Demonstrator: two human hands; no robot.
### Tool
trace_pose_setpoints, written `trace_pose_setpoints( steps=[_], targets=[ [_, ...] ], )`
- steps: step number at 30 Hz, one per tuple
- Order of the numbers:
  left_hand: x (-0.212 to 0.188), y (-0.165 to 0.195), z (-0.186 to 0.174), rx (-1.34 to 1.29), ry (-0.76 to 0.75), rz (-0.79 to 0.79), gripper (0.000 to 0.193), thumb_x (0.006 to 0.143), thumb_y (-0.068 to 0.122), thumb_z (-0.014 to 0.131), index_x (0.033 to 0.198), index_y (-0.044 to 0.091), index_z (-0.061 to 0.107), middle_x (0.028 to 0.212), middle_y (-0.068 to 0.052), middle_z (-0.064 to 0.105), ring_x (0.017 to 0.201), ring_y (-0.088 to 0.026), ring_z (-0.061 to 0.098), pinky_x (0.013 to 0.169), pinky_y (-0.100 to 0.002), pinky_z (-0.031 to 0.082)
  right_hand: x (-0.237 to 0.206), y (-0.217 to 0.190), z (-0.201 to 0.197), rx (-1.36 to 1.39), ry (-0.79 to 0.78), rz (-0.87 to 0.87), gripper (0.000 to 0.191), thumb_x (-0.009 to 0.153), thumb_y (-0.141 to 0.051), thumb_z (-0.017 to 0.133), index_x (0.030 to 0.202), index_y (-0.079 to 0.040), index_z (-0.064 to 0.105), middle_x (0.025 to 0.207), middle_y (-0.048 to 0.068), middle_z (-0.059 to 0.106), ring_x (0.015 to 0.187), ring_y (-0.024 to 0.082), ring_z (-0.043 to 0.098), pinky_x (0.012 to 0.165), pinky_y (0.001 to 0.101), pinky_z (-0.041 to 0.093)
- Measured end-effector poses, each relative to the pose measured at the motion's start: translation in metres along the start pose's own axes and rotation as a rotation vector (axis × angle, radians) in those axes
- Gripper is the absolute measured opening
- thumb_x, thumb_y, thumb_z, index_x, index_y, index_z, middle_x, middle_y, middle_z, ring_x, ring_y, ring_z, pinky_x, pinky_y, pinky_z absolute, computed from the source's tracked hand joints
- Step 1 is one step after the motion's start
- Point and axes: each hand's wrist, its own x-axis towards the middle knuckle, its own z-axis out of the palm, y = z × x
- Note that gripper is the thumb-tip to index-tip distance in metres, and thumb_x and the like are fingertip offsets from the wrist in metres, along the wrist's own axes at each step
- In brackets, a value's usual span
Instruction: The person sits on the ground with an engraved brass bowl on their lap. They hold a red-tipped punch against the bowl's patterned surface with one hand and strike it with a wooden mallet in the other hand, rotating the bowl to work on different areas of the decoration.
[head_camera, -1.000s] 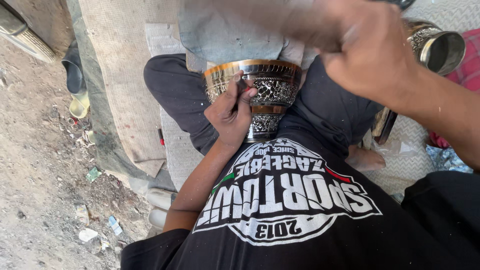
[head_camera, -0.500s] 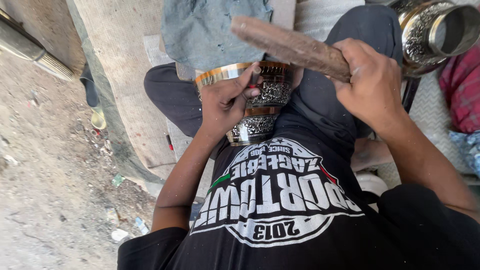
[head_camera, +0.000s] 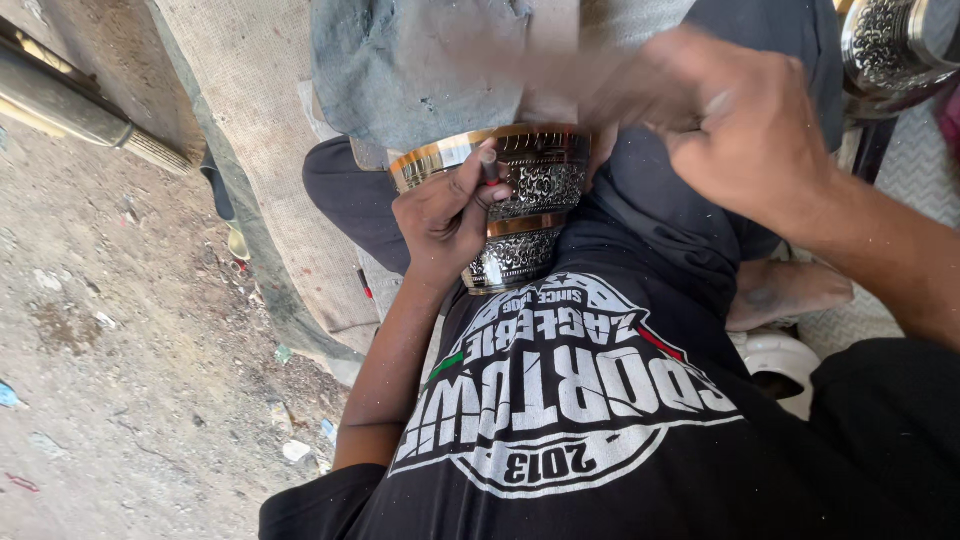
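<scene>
Head view: the left hand (head_camera: 440, 215) pinches a punch (head_camera: 490, 166) against the engraved vase (head_camera: 520, 205) in the lap, while the right hand (head_camera: 745, 130) grips a blurred mallet (head_camera: 560, 75).

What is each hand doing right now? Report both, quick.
Left hand: fingers closed on a thin dark metal punch, tip against the engraved silver-and-gold metal vase.
Right hand: closed around a blurred wooden mallet handle.
</scene>
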Motion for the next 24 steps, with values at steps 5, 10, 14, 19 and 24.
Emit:
trace_pose_setpoints(
  steps=[5, 10, 14, 19, 24],
  targets=[
    [-0.001, 0.004, -0.003, -0.014, -0.017, -0.040, 0.047, 0.089, -0.007, 0.080, 0.132, 0.007, 0.066, 0.098, -0.008, 0.079, 0.087, -0.014, 0.077, 0.081, -0.025, 0.061, -0.006, -0.004, 0.003, 0.272, 0.024, 0.097, 0.035, 0.097, -0.013, 0.075, 0.128, -0.010, 0.059, 0.099, -0.001, 0.067, 0.085, 0.009, 0.065, 0.074, 0.0299, 0.048],
    [-0.002, 0.006, -0.006, -0.056, -0.011, -0.055, 0.043, 0.090, -0.009, 0.077, 0.129, 0.007, 0.068, 0.096, -0.009, 0.078, 0.086, -0.012, 0.076, 0.081, -0.025, 0.061, -0.012, -0.001, 0.006, 0.035, 0.065, -0.031, 0.042, 0.089, -0.008, 0.075, 0.129, -0.011, 0.062, 0.103, 0.000, 0.071, 0.087, 0.011, 0.065, 0.079, 0.0313, 0.049],
    [-0.002, 0.007, -0.008, -0.034, -0.017, -0.059, 0.034, 0.088, -0.009, 0.081, 0.115, 0.010, 0.072, 0.093, -0.008, 0.078, 0.084, -0.011, 0.074, 0.075, -0.021, 0.059, -0.015, 0.002, 0.009, -0.552, 0.117, -0.274, 0.043, 0.075, 0.000, 0.083, 0.114, -0.012, 0.071, 0.088, 0.003, 0.079, 0.065, 0.019, 0.068, 0.069, 0.0402, 0.051],
    [-0.002, 0.010, -0.010, -0.068, -0.012, -0.078, 0.032, 0.089, -0.011, 0.078, 0.116, 0.004, 0.072, 0.091, -0.007, 0.076, 0.081, -0.010, 0.073, 0.079, -0.022, 0.059, -0.014, -0.005, 0.010, -0.192, 0.093, -0.112, 0.038, 0.081, -0.004, 0.079, 0.117, -0.011, 0.069, 0.095, 0.001, 0.076, 0.076, 0.015, 0.068, 0.075, 0.0378, 0.052],
    [-0.002, 0.010, -0.013, -0.062, -0.022, -0.090, 0.034, 0.088, -0.011, 0.077, 0.119, 0.002, 0.071, 0.092, -0.007, 0.077, 0.084, -0.009, 0.074, 0.079, -0.023, 0.060, -0.013, -0.013, 0.013, 0.194, 0.054, 0.207, 0.035, 0.082, -0.013, 0.077, 0.117, -0.014, 0.070, 0.100, -0.008, 0.071, 0.086, 0.004, 0.066, 0.081, 0.0322, 0.052]
  ],
)
